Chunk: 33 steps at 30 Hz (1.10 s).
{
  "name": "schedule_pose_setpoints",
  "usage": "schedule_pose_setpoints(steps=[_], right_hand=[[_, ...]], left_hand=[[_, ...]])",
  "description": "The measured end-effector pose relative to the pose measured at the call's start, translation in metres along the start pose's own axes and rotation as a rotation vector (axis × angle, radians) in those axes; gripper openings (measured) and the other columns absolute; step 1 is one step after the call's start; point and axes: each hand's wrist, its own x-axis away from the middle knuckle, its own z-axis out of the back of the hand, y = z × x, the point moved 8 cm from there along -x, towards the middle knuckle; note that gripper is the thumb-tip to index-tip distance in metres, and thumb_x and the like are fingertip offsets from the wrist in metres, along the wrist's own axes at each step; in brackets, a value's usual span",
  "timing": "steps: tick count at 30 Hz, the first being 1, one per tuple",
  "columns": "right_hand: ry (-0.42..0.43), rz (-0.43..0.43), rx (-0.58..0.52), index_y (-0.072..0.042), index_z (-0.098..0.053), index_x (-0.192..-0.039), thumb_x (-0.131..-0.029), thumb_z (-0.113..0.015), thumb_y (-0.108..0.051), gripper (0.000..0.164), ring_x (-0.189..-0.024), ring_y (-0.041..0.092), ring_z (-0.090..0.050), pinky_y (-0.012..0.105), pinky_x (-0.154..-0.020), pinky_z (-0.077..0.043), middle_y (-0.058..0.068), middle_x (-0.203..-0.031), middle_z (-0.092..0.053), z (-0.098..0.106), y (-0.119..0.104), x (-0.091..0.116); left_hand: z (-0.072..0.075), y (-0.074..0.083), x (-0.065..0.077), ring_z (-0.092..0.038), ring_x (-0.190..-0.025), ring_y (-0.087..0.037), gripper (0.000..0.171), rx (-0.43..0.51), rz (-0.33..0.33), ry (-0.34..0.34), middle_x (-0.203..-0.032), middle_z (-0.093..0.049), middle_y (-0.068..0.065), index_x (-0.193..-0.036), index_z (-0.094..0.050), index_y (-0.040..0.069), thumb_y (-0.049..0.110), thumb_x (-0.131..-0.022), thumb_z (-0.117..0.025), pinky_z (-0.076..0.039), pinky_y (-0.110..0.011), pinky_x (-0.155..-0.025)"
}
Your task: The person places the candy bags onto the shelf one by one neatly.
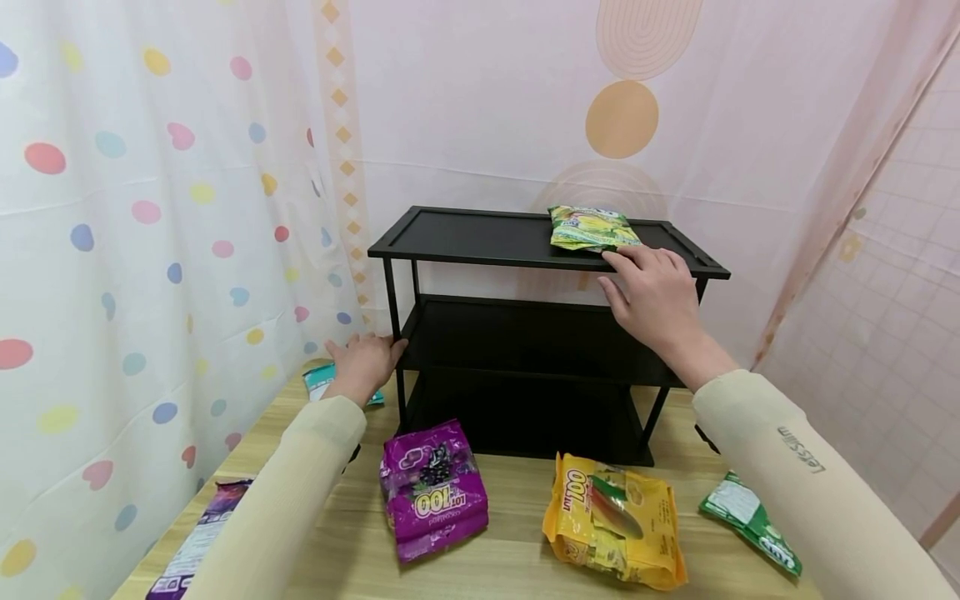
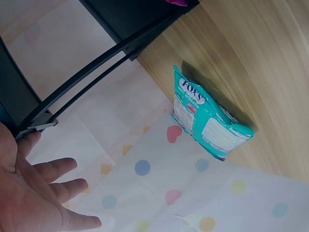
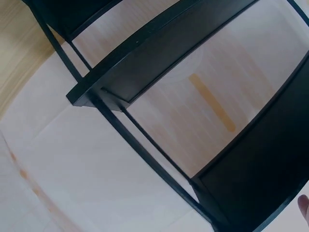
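A black three-tier shelf rack (image 1: pixel 480 237) stands on the table, with a green-and-yellow candy bag (image 1: pixel 592 227) lying on its top shelf. My right hand (image 1: pixel 656 296) is at the front edge of that shelf, fingertips right at the bag's near edge and thumb apart below. Spread and holding nothing, my left hand (image 1: pixel 363 367) touches the rack's left side near the middle shelf with its thumb. In the left wrist view its fingers (image 2: pixel 58 169) are extended. Behind that hand a teal Fox's candy bag (image 2: pixel 205 116) rests on the table.
In front of the rack lie a purple Lot 100 bag (image 1: pixel 435 492) and a yellow Lot 100 bag (image 1: pixel 615 525). A green packet (image 1: pixel 750 521) is at the right, a purple-and-white packet (image 1: pixel 202 537) at the left. A patterned curtain (image 1: pixel 480 100) hangs behind.
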Motion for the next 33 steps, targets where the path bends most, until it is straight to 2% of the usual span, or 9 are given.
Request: schedule_pose_setpoints(steps=[10, 16, 22, 28, 33], right_hand=[[0.046, -0.063, 0.010, -0.002, -0.070, -0.118, -0.092, -0.070, -0.023, 0.033, -0.107, 0.043, -0.060, 0.059, -0.095, -0.043, 0.022, -0.120, -0.064, 0.012, 0.019, 0.012], [0.067, -0.170, -0.011, 0.000, -0.067, -0.122, -0.090, -0.071, -0.023, 0.039, -0.112, 0.047, -0.056, 0.062, -0.092, -0.042, 0.024, -0.125, -0.060, 0.018, 0.041, 0.020], [0.098, -0.266, -0.010, 0.001, -0.064, -0.126, -0.089, -0.072, -0.024, 0.046, -0.111, 0.050, -0.054, 0.065, -0.085, -0.043, 0.026, -0.132, -0.056, 0.026, 0.062, 0.029], [0.076, -0.381, -0.017, 0.000, -0.058, -0.135, -0.089, -0.072, -0.027, 0.055, -0.120, 0.051, -0.049, 0.068, -0.093, -0.037, 0.025, -0.140, -0.049, 0.029, 0.081, 0.041], [0.081, -0.451, -0.022, 0.000, -0.055, -0.139, -0.089, -0.073, -0.030, 0.061, -0.124, 0.051, -0.047, 0.066, -0.096, -0.036, 0.026, -0.141, -0.049, 0.032, 0.091, 0.051]], left_hand=[[0.000, 0.000, 0.000, -0.039, -0.128, -0.056, 0.054, 0.004, -0.005, 0.002, -0.136, -0.053, -0.030, -0.136, -0.059, 0.002, 0.040, -0.109, -0.031, -0.009, -0.083, -0.099], [0.000, 0.001, 0.000, -0.038, -0.129, -0.056, 0.054, 0.000, -0.006, 0.003, -0.136, -0.053, -0.030, -0.136, -0.059, 0.002, 0.040, -0.109, -0.031, -0.009, -0.083, -0.099], [0.000, 0.001, -0.001, -0.038, -0.129, -0.056, 0.054, 0.002, -0.005, 0.002, -0.135, -0.053, -0.030, -0.136, -0.058, 0.002, 0.040, -0.109, -0.031, -0.009, -0.083, -0.099], [0.000, 0.001, 0.000, -0.040, -0.127, -0.056, 0.053, 0.006, -0.007, 0.008, -0.133, -0.055, -0.030, -0.135, -0.060, 0.002, 0.040, -0.109, -0.032, -0.009, -0.083, -0.099], [0.001, 0.002, 0.000, -0.040, -0.127, -0.056, 0.053, 0.004, -0.008, 0.007, -0.134, -0.054, -0.030, -0.136, -0.059, 0.003, 0.039, -0.109, -0.032, -0.009, -0.083, -0.099]])
